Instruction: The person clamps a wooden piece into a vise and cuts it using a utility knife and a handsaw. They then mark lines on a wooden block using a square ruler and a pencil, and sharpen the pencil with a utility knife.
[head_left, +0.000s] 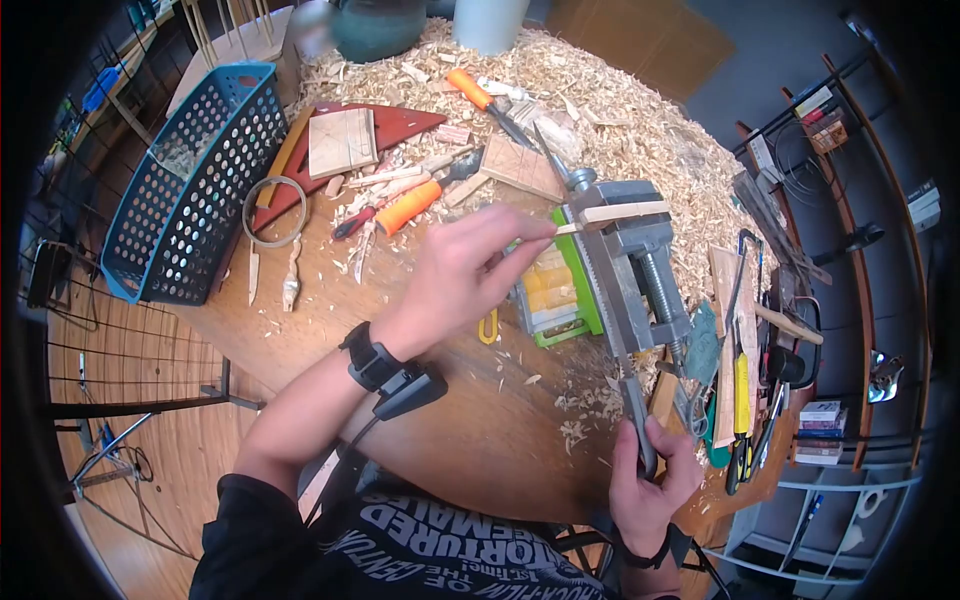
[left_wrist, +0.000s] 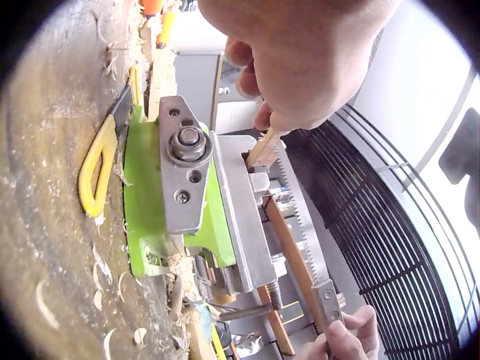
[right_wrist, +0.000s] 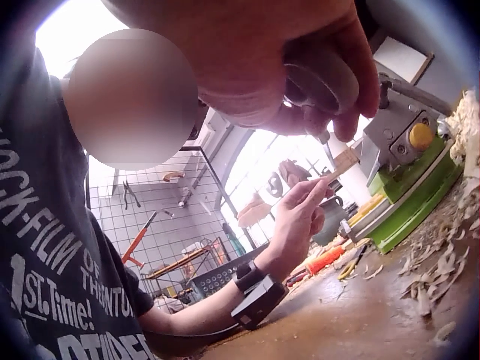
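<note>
A thin wooden strip (head_left: 625,211) is clamped across the grey metal vise (head_left: 640,260) on its green base (left_wrist: 142,187). My left hand (head_left: 460,265) pinches the strip's near end with thumb and fingers, just left of the vise. My right hand (head_left: 650,485) grips the grey handle (head_left: 636,420) of a handsaw at the table's front edge. The toothed saw blade (left_wrist: 298,217) runs along the vise's left side, crossing the strip close to my left fingertips. In the right wrist view, the curled right fingers wrap round the looped handle (right_wrist: 330,82).
Wood shavings (head_left: 640,90) cover the table's far side. Orange-handled tools (head_left: 408,207) and wood blocks (head_left: 342,142) lie behind the left hand. A blue basket (head_left: 200,180) stands at left; a yellow-handled tool (head_left: 741,395) and other tools lie right of the vise.
</note>
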